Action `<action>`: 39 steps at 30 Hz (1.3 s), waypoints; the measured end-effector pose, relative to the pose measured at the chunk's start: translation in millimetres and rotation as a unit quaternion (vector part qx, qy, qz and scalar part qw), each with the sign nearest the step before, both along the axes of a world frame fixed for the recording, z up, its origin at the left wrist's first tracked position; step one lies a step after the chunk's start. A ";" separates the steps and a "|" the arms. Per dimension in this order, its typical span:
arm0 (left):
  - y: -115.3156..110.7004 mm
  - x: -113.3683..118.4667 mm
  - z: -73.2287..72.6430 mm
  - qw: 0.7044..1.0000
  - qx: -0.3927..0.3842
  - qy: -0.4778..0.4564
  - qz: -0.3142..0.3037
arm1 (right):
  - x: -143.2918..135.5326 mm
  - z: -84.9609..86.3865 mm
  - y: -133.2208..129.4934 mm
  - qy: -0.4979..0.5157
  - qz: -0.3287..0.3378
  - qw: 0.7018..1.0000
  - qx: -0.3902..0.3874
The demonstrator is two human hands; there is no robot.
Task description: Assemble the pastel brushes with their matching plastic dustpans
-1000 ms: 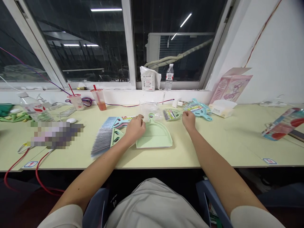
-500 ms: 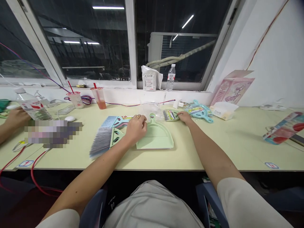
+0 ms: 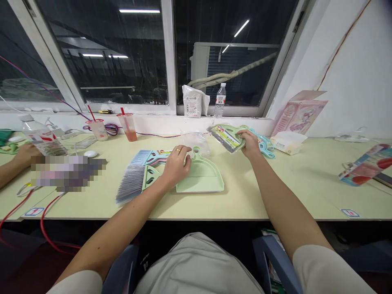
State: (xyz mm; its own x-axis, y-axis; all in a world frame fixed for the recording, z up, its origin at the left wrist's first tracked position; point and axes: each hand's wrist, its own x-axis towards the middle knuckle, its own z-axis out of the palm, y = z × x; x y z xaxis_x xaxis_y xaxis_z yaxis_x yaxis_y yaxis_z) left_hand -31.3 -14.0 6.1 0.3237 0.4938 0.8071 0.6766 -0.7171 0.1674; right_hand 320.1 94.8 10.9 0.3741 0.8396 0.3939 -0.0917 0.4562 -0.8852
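Observation:
My right hand (image 3: 250,143) is closed on the edge of a green brush-and-dustpan set (image 3: 228,138) in clear wrap, raised and tilted above the table. Grey bristles and a yellow-green label show through the plastic. Over the table's middle, my left hand (image 3: 177,164) has its thumb and forefinger apart, above the handle end of a green brush (image 3: 150,176) with grey bristles. Beside it lies a light green dustpan (image 3: 200,176), its holed grip near my fingertips. A blue brush (image 3: 143,156) is partly hidden behind the green one.
Wrapped blue dustpans (image 3: 266,145) lie behind my right hand. A clear plastic bag (image 3: 196,142) sits behind the green dustpan. Drink cups (image 3: 127,127), a tissue pack (image 3: 289,143) and a pink box (image 3: 301,112) stand along the back. Another person's hand (image 3: 27,156) is at far left.
My right hand has lifted the wrapped green brush-and-dustpan set off the table and tilted it. My left hand has stayed in place, its forefinger stretched a little further out.

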 end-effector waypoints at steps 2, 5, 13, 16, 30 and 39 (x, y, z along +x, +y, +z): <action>-1.5 0.0 1.5 1.000 0.020 -0.009 -0.012 | -19.8 11.7 -15.3 -0.069 0.040 0.997 0.024; -4.5 0.0 4.8 0.999 0.041 0.006 -0.023 | -48.2 21.0 -34.3 -0.131 0.071 0.988 0.050; 2.0 -0.7 4.3 0.998 0.040 0.053 0.022 | -80.6 22.4 -50.7 -0.161 0.149 0.972 0.082; 5.0 -1.0 2.3 0.997 0.038 0.064 0.035 | -80.4 22.0 -49.9 -0.155 0.135 0.975 0.089; -2.7 -3.1 4.1 0.997 0.069 0.010 -0.021 | -76.0 21.6 -45.4 -0.113 0.101 0.985 0.078; -8.1 -7.5 10.3 0.997 0.033 0.053 -0.044 | -66.9 15.9 -37.5 -0.078 0.103 0.992 0.006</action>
